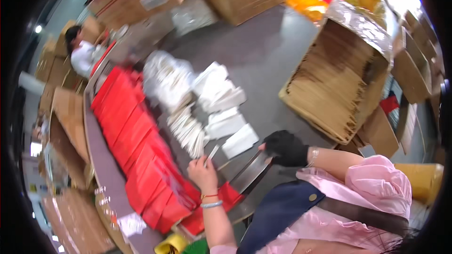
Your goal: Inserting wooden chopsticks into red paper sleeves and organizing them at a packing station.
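Evidently, a piece-by-piece handling step; places noted relative to the red row, a line of overlapping red pieces on the dark table.

Left hand: bare, just right of the red row's near part. Thumb and fingers narrow, apparently pinching a thin white strip that projects past the fingertips. Right hand: black-gloved, farther right of the row. Fingers closed on the upper edge of a dark panel, flat and shiny, slanting back toward the row. A loose red piece lies at the panel's lower end, beside the row's near end; whether the two are joined, cannot tell.

Stock: thin white bundle right of the row, alongside its middle; white stacks one place farther right; clear plastic bag by the row's far end.

Step in hand (judgement): one strip picked out, panel steadied, the two not yet brought together. Next move, as judged: calls for a firm right-hand hold on the panel edge while the left keeps a light pinch and aligns the strip. Risk: a loose pinch could drop it among the bundle; brushing the row could disturb its overlap.
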Motion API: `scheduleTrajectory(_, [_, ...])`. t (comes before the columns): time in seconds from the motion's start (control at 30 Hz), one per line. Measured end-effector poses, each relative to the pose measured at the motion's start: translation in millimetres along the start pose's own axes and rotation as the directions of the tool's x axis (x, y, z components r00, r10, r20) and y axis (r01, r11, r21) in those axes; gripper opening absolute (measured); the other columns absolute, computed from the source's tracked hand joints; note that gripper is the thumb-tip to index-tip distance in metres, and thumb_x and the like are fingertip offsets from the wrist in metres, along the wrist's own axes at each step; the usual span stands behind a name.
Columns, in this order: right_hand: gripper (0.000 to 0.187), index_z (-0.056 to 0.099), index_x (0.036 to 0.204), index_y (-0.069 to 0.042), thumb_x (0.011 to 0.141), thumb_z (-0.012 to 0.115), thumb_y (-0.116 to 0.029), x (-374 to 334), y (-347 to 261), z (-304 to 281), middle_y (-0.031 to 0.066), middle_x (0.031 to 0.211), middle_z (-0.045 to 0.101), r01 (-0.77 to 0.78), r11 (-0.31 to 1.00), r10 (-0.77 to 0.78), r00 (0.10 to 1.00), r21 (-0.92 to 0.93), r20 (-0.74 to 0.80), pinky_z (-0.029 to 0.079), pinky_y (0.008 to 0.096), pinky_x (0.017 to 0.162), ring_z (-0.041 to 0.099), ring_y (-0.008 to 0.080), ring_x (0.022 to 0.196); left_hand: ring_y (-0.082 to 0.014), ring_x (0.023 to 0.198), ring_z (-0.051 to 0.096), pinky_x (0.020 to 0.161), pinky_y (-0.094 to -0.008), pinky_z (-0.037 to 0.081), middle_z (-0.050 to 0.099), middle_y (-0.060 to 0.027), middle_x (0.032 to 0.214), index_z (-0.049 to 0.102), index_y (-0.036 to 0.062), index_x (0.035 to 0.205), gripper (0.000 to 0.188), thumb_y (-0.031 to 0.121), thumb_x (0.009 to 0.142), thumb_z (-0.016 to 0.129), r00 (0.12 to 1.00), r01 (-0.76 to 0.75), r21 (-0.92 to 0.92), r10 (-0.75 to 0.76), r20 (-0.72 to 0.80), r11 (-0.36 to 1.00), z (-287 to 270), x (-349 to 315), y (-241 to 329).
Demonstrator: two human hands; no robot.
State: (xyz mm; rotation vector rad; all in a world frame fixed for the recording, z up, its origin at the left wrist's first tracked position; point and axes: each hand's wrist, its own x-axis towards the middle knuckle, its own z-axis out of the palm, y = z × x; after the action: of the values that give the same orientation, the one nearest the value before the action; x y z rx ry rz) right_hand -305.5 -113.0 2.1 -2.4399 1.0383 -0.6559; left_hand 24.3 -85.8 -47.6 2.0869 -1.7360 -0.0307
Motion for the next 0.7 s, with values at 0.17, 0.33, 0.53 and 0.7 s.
scheduleTrajectory(0.17, [0.026,0.064,0.099,-0.002,0.082,0.074,-0.018,-93.1,82.5,-110.7,0.0116,0.095,0.067,-0.611,0.757,0.635,0.603,0.232,-0.483,0.052,0.0323,0.079,0.066,0.022,0.087,-0.0331,0.081,0.056,0.071,-0.0474,0.043,0.06,-0.0093,0.081,0.065,0.0096,0.081,0.01,0.018,0.08,0.071,0.99,0.02,-0.093,-0.007,0.138,0.995,5.9,11.6,0.5])
scheduleTrajectory(0.33, [0.03,0.065,0.102,-0.001,0.084,0.069,-0.025,-137.6,130.7,-139.0,0.0154,0.098,0.065,-0.723,0.648,0.585,0.673,-0.239,-0.452,0.05,0.0387,0.086,0.064,0.0316,0.094,-0.028,0.071,0.06,0.066,-0.0399,0.047,0.062,-0.0115,0.078,0.065,0.0025,0.088,0.011,0.012,0.084,0.068,0.988,0.093,-0.392,-0.036,0.149,0.915,-5.6,9.5,41.7])
scheduleTrajectory(0.53, [0.027,0.066,0.1,-0.004,0.083,0.064,-0.024,-129.9,153.4,-134.9,0.0173,0.097,0.063,-0.762,0.615,0.728,0.648,-0.206,-0.224,0.049,0.0414,0.083,0.061,0.0354,0.095,-0.0211,0.067,0.062,0.063,-0.0327,0.049,0.065,-0.0129,0.079,0.065,-0.0012,0.094,0.013,0.009,0.087,0.066,0.983,0.086,-0.465,0.002,0.186,0.881,-14.2,-2.0,40.2])
scheduleTrajectory(0.7, [0.026,0.064,0.097,-0.003,0.083,0.064,-0.025,-123.3,143.4,-140.2,0.0176,0.096,0.063,-0.803,0.596,0.774,0.58,-0.017,-0.254,0.049,0.0405,0.082,0.061,0.0353,0.094,-0.017,0.065,0.06,0.063,-0.0312,0.049,0.064,-0.0103,0.077,0.065,-0.0015,0.092,0.012,0.01,0.089,0.066,0.96,0.215,-0.535,-0.076,0.27,0.817,-17.1,-8.4,43.0])
